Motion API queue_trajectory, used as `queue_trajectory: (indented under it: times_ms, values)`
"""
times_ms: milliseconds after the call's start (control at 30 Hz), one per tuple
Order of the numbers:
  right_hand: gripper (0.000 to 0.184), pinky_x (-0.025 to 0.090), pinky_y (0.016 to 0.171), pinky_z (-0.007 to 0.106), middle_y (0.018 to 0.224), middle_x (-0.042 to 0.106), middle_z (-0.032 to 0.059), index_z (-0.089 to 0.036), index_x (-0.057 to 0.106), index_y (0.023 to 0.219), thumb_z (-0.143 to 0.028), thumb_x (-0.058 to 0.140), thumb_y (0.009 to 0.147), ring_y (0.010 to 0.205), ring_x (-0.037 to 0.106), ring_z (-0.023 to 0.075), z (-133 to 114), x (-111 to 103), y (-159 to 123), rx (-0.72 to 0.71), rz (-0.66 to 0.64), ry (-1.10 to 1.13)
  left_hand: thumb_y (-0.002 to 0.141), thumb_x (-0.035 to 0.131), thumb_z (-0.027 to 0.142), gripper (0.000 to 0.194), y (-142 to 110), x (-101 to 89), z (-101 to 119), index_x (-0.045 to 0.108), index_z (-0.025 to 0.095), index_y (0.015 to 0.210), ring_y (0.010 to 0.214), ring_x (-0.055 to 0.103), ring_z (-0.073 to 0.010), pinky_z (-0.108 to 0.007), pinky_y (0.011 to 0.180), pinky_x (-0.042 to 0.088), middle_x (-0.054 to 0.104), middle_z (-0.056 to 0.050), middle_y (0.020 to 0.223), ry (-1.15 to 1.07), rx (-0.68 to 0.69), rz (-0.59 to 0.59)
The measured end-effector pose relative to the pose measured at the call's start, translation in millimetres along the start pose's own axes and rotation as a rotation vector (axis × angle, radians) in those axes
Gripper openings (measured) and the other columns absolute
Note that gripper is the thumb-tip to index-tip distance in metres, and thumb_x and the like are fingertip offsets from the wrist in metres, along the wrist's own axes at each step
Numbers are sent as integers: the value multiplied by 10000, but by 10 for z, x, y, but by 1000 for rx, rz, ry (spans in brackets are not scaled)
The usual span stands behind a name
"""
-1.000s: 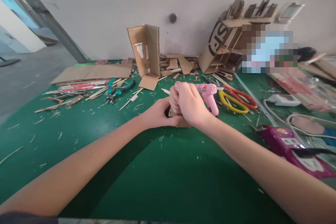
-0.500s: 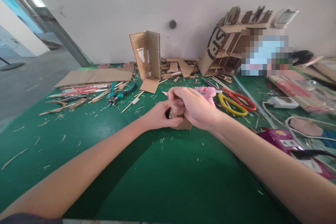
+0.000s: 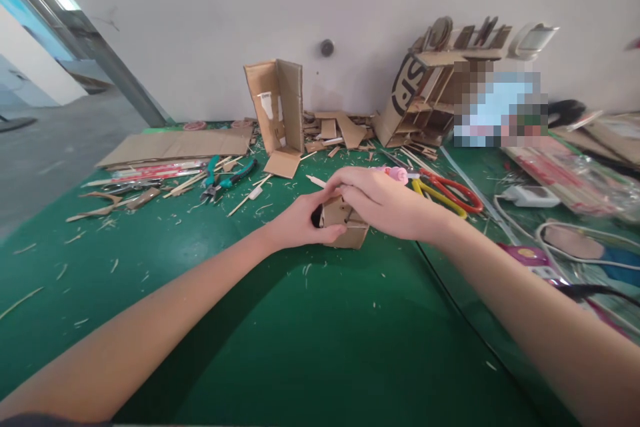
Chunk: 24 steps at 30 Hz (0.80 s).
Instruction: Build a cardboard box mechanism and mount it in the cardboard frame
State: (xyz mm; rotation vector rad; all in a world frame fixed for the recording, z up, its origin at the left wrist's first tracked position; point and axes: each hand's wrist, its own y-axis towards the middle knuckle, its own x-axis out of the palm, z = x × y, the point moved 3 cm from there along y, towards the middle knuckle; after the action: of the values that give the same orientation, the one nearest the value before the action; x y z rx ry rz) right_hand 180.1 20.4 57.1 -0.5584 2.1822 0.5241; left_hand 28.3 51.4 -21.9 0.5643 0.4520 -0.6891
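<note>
A small cardboard box rests on the green tabletop between my hands. My left hand grips its left side, thumb across the front and fingers behind. My right hand lies over the top and right side of the box with bent fingers; its fingertips are partly hidden. A short thin dark piece shows on the box under that hand, too small to name. Behind the hands lies a pink glue gun, mostly covered. A pale pointed tip sticks out beyond my left fingers.
Green-handled pliers and thin sticks lie left. A tall folded cardboard piece and a cardboard shelf stand by the wall. Scissors with red handles, a yellow handle, a purple power strip and cables lie right.
My right hand has opened out from a closed fist above the box and come down over its top and right side. My left hand keeps its hold on the box.
</note>
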Motion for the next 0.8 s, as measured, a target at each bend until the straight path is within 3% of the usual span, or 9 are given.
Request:
queue_trajectory:
  times_ms: [133, 267, 433, 600, 800]
  values:
    - [295, 331, 609, 287, 783, 633, 22, -200, 604, 896, -277, 337, 997, 672, 515, 144, 28, -38, -17, 40, 52, -94, 830, 674, 445, 526, -6, 2, -36, 528, 194, 1268, 823, 604, -182, -267, 690, 489, 653, -52, 986, -63, -21, -3]
    - [339, 285, 513, 275, 674, 622, 10, -201, 599, 755, -438, 475, 963, 569, 498, 122, 32, -68, 30, 81, 49, -8, 826, 679, 489, 547, -1, -24, -63, 488, 227, 1267, 805, 604, -165, -260, 676, 497, 625, -50, 1013, -195, -23, 104]
    - [274, 366, 499, 237, 625, 619, 0, -187, 593, 704, -309, 551, 945, 537, 534, 95, -14, -132, 155, 133, 59, 230, 893, 578, 541, 374, 53, -65, -67, 550, 207, 1057, 876, 615, -165, -281, 781, 515, 609, -41, 980, -484, -130, 240]
    - [309, 434, 478, 227, 663, 657, 32, -163, 587, 674, -233, 512, 966, 482, 542, 76, -34, -103, 206, 250, 147, 436, 874, 547, 604, 398, 156, -3, 42, 526, 207, 886, 858, 625, -181, -344, 872, 529, 612, -41, 887, -823, -220, 186]
    - [279, 493, 574, 243, 698, 692, 21, -166, 647, 766, -288, 500, 969, 568, 633, 100, -267, -108, 99, 46, 156, 342, 824, 589, 629, 463, 119, -19, 225, 509, 201, 668, 722, 607, -172, -320, 734, 550, 595, -32, 740, -860, -190, 99]
